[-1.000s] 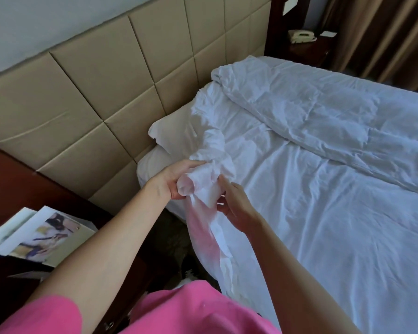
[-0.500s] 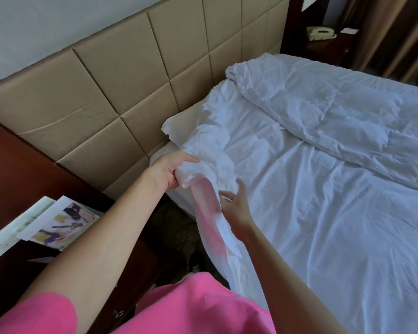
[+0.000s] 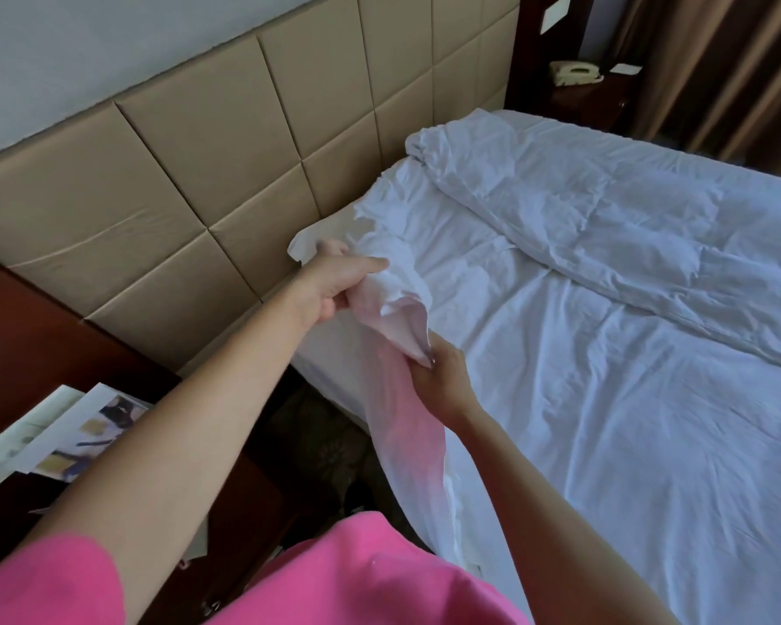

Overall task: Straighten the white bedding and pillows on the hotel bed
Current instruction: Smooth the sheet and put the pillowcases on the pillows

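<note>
While both hands grip it, the white sheet is bunched at the bed's near head corner.
Fingers of the left hand curl round the gathered corner by the tan padded headboard; the right hand pinches the hanging edge lower down. A rumpled white duvet lies across the far side of the bed, papers on the dark table at left.

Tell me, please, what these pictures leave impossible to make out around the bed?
Head view only:
- Left hand fingertips: buried in the bunched white sheet.
- Pillow: mostly covered by that sheet.
- Duvet: cut off by the right edge.
- Papers on the nightstand: too blurred to read.
</note>
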